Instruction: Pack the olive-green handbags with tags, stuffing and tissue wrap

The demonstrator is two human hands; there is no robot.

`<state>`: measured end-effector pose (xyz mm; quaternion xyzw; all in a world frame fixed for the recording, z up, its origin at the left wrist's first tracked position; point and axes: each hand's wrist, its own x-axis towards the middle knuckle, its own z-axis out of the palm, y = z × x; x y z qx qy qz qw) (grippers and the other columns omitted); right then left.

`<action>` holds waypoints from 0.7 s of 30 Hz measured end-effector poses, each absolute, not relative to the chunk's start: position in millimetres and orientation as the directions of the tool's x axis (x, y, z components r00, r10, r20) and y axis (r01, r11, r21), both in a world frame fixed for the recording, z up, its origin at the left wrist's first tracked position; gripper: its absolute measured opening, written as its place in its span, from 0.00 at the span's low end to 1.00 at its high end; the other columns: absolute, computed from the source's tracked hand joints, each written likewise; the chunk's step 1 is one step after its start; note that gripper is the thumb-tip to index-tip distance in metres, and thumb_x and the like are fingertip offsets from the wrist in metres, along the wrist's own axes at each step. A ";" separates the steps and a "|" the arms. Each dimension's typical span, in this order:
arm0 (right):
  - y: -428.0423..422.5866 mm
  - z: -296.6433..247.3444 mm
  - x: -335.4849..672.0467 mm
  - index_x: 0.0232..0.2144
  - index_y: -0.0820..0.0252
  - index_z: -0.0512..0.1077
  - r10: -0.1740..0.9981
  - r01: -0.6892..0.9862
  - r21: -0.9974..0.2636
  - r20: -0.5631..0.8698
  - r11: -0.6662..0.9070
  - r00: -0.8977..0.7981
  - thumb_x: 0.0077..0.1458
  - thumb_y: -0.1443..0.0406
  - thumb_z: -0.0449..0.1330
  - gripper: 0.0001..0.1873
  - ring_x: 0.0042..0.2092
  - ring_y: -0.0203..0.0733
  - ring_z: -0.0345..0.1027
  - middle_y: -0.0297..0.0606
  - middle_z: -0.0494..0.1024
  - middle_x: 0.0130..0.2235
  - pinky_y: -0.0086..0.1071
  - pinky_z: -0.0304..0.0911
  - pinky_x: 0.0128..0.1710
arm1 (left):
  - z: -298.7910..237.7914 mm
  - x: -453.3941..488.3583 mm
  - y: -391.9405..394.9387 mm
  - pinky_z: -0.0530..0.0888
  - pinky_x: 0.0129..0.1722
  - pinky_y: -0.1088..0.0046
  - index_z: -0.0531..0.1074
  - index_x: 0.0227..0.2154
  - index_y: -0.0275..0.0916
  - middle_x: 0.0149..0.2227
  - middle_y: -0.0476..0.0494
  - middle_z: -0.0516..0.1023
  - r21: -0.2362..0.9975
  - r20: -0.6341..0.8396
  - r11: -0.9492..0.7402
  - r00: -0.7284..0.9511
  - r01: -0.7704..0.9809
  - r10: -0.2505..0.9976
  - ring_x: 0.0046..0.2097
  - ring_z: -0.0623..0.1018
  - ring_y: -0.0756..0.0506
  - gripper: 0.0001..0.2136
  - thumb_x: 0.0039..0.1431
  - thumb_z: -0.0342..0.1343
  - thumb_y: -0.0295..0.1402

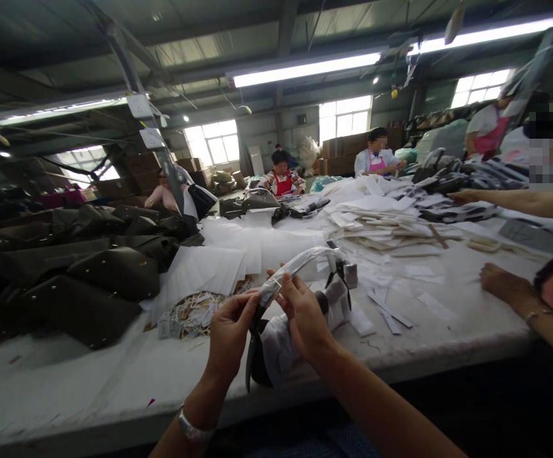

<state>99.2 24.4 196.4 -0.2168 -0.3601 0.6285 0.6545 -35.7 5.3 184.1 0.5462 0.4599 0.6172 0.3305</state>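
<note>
In the head view, a dark bag [256, 356] lies near the table's front edge, partly covered by white wrapping [276, 340]. Its curved handle [305, 259] is covered in thin whitish film and arches up toward the right. Near the handle's closer end, my left hand [231, 327] pinches it between thumb and fingers. Just to the right, my right hand [302, 312] is closed on the same wrapped handle, its fingers partly hidden behind it. The body of the bag is largely hidden behind my right hand and forearm.
Dark bags or panels with metal studs [109, 286] are heaped at left. Tangled strings [191, 315] and white sheets [210, 267] lie beyond my hands. Stacked white pieces [381, 222] fill the middle right. A co-worker's hand [505, 286] rests at right; other people sit behind.
</note>
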 end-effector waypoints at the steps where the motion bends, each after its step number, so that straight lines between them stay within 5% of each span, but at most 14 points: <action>1: 29.1 197.5 100.2 0.53 0.55 0.70 0.986 -0.707 -0.701 0.161 0.091 -0.033 0.55 0.52 0.66 0.27 0.57 0.48 0.68 0.40 0.79 0.51 0.43 0.60 0.60 | 181.9 -37.2 3.6 0.74 0.51 0.66 0.81 0.36 0.39 0.44 0.42 0.82 0.931 0.363 -0.349 -0.166 0.109 0.917 0.47 0.80 0.41 0.12 0.58 0.63 0.42; 6: 41.7 202.6 106.5 0.49 0.58 0.71 0.988 -0.754 -0.653 0.149 0.070 -0.037 0.51 0.56 0.69 0.25 0.55 0.48 0.71 0.41 0.81 0.48 0.42 0.61 0.59 | 176.8 -49.4 3.6 0.74 0.49 0.66 0.79 0.40 0.39 0.45 0.40 0.82 0.956 0.256 -0.243 -0.063 0.162 0.965 0.47 0.79 0.40 0.17 0.57 0.62 0.46; 11: 37.7 210.0 107.6 0.46 0.59 0.73 0.986 -0.678 -0.732 0.153 0.071 -0.062 0.52 0.54 0.67 0.22 0.52 0.49 0.72 0.42 0.81 0.48 0.41 0.63 0.54 | 205.9 -43.6 17.0 0.74 0.46 0.65 0.74 0.49 0.37 0.49 0.36 0.79 0.975 0.190 -0.190 0.009 0.111 0.982 0.49 0.78 0.38 0.28 0.61 0.50 0.56; 15: 40.1 212.5 115.5 0.46 0.59 0.73 0.980 -0.669 -0.740 0.177 0.069 -0.095 0.53 0.51 0.66 0.23 0.51 0.49 0.73 0.43 0.81 0.49 0.43 0.61 0.56 | 230.5 -33.0 24.8 0.71 0.32 0.73 0.76 0.40 0.38 0.34 0.43 0.79 0.936 0.169 -0.219 0.195 0.276 0.966 0.35 0.76 0.44 0.24 0.57 0.56 0.56; 18: 48.9 210.4 128.9 0.44 0.61 0.74 0.981 -0.689 -0.721 0.175 0.070 -0.083 0.56 0.50 0.62 0.22 0.55 0.49 0.71 0.44 0.82 0.47 0.44 0.57 0.59 | 229.6 -30.7 24.6 0.63 0.24 0.78 0.73 0.30 0.38 0.24 0.50 0.69 0.940 0.083 -0.178 0.312 0.290 0.946 0.24 0.66 0.51 0.21 0.58 0.56 0.54; 21: 59.7 212.0 142.5 0.40 0.62 0.76 0.981 -0.692 -0.720 0.166 0.053 -0.099 0.59 0.54 0.59 0.17 0.53 0.49 0.73 0.44 0.83 0.43 0.44 0.58 0.59 | 219.0 -30.1 23.5 0.59 0.21 0.79 0.71 0.30 0.38 0.20 0.54 0.62 0.960 0.027 -0.128 0.375 0.249 0.927 0.22 0.61 0.53 0.21 0.59 0.55 0.54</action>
